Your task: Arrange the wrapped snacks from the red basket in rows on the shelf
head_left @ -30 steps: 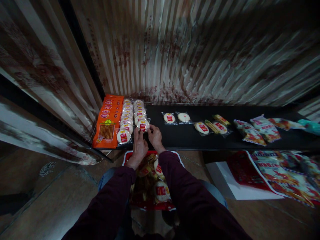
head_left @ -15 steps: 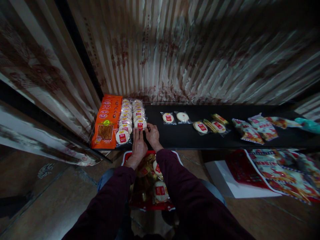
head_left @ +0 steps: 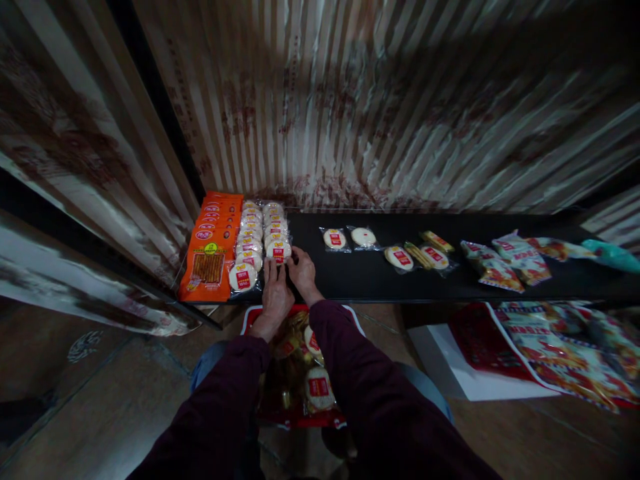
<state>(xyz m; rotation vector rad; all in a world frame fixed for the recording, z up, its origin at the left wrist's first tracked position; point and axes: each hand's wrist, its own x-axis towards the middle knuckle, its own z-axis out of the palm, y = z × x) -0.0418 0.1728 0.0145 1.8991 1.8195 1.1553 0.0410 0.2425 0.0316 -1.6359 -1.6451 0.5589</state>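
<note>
The black shelf (head_left: 345, 280) carries orange packets (head_left: 206, 270), two overlapping rows of wrapped crackers (head_left: 278, 249), scattered snacks (head_left: 335, 239) and printed bags (head_left: 523, 259).

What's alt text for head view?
A person's left hand and right hand touch the front round white snack pack in a row on a black shelf, beside a similar row and orange packets; a red basket of packs sits below.

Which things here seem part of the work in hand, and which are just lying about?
Likely in the work:
left hand and right hand
front round packet at their fingertips
neighbouring row of round packets
red basket below

Seemingly just lying about:
orange packets
printed bags, farther right
green wrapper
second red container
</note>
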